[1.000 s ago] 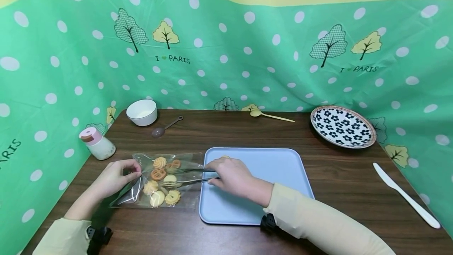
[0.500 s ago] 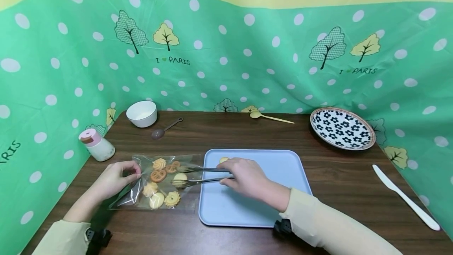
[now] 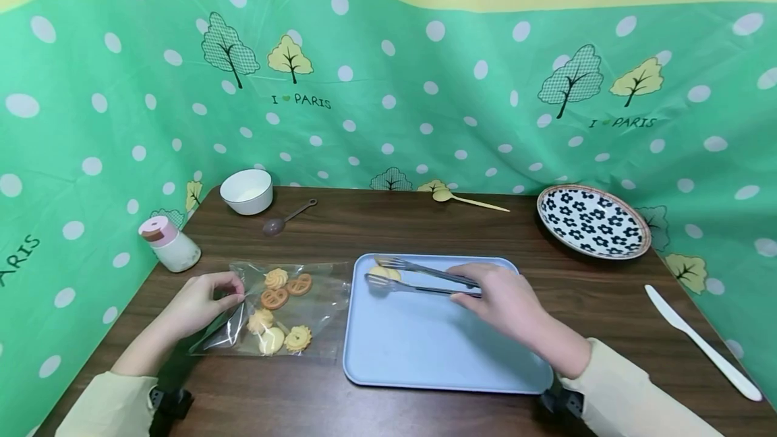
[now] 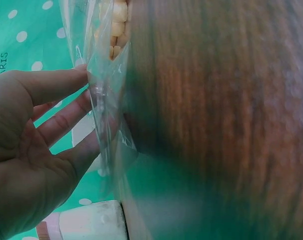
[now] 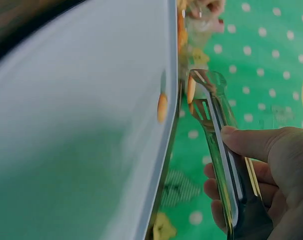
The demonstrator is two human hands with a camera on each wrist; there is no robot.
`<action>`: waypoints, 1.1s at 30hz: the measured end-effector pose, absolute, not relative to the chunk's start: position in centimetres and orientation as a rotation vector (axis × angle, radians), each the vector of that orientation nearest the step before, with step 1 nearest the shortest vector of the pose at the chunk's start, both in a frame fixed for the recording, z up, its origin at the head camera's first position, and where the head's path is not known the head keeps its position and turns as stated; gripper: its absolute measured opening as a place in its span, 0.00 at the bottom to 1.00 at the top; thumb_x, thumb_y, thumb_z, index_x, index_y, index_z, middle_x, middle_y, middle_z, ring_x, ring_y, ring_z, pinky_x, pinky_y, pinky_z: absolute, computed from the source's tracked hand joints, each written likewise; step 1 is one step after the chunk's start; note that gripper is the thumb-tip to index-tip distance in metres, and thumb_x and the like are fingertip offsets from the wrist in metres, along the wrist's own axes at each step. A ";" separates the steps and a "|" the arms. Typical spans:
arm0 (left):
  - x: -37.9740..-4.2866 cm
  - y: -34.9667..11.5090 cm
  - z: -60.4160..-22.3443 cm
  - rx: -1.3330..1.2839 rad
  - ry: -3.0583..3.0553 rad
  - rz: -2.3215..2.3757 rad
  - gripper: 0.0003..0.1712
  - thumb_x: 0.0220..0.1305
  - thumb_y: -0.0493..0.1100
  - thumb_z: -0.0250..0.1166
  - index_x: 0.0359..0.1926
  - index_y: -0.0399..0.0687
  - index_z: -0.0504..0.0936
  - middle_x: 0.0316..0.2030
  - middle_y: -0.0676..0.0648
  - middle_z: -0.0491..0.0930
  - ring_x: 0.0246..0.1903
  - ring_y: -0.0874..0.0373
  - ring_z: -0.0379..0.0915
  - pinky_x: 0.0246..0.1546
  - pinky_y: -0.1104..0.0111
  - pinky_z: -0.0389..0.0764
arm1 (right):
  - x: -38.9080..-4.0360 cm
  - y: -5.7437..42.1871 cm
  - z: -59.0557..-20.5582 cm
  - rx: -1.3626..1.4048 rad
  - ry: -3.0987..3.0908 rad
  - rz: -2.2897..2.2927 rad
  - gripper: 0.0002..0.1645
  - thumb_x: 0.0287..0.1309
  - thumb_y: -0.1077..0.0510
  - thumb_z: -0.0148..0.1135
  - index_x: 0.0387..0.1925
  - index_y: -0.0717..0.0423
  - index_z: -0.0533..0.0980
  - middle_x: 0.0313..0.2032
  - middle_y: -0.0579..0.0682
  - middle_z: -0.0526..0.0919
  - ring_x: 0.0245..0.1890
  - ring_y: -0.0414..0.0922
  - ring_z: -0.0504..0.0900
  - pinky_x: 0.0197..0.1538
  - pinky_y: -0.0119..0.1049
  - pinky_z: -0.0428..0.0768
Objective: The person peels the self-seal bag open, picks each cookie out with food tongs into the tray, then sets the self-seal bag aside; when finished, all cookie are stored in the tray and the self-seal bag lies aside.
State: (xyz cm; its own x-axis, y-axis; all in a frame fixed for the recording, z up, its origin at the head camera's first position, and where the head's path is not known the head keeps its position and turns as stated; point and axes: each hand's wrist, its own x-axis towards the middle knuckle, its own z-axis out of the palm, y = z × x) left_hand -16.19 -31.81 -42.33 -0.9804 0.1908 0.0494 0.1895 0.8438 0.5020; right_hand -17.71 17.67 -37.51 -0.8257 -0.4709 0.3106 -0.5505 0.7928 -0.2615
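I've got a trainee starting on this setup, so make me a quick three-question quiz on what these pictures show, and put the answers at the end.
1. What tool is the right hand holding?
2. In the head view, how many pretzel-shaped biscuits show in the clear bag?
3. True or false: the left hand is gripping the white knife.

Key
1. Metal tongs.
2. Two.
3. False: the left hand is pinching the clear bag.
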 end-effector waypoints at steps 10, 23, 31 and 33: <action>-16.3 -31.9 -42.4 0.319 3.018 0.821 0.08 0.57 0.37 0.67 0.28 0.56 0.78 0.31 0.55 0.79 0.36 0.57 0.73 0.40 0.57 0.73 | -16.9 22.3 -37.9 0.578 -2.856 0.510 0.23 0.46 0.50 0.73 0.47 0.46 0.81 0.42 0.49 0.86 0.20 0.40 0.76 0.21 0.35 0.68; -16.2 -32.0 -42.7 0.309 3.018 0.830 0.09 0.56 0.37 0.68 0.28 0.57 0.78 0.30 0.55 0.78 0.35 0.58 0.73 0.40 0.57 0.73 | -17.0 22.5 -38.3 0.572 -2.888 0.558 0.26 0.44 0.49 0.74 0.49 0.48 0.80 0.41 0.50 0.86 0.16 0.34 0.67 0.21 0.32 0.66; -16.2 -32.0 -42.6 0.316 3.020 0.822 0.06 0.58 0.39 0.67 0.29 0.55 0.78 0.30 0.55 0.78 0.35 0.58 0.72 0.40 0.58 0.73 | -16.9 18.4 -38.3 0.819 -2.818 0.674 0.21 0.44 0.50 0.75 0.44 0.44 0.83 0.39 0.41 0.86 0.37 0.36 0.82 0.36 0.35 0.78; -16.2 -31.9 -42.6 0.322 3.019 0.825 0.05 0.58 0.39 0.67 0.29 0.54 0.79 0.30 0.55 0.78 0.35 0.58 0.72 0.40 0.57 0.73 | -16.9 17.2 -38.5 0.888 -2.812 0.709 0.20 0.44 0.50 0.75 0.43 0.45 0.83 0.39 0.40 0.86 0.36 0.35 0.82 0.36 0.34 0.78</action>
State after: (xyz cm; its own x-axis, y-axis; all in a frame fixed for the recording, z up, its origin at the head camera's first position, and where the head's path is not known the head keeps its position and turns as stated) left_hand -16.22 -31.95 -42.56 -0.9791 0.1951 0.0576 0.1972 0.8416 0.5028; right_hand -16.86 17.24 -38.46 -0.8232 -0.5161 0.2366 -0.5666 0.7201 -0.4004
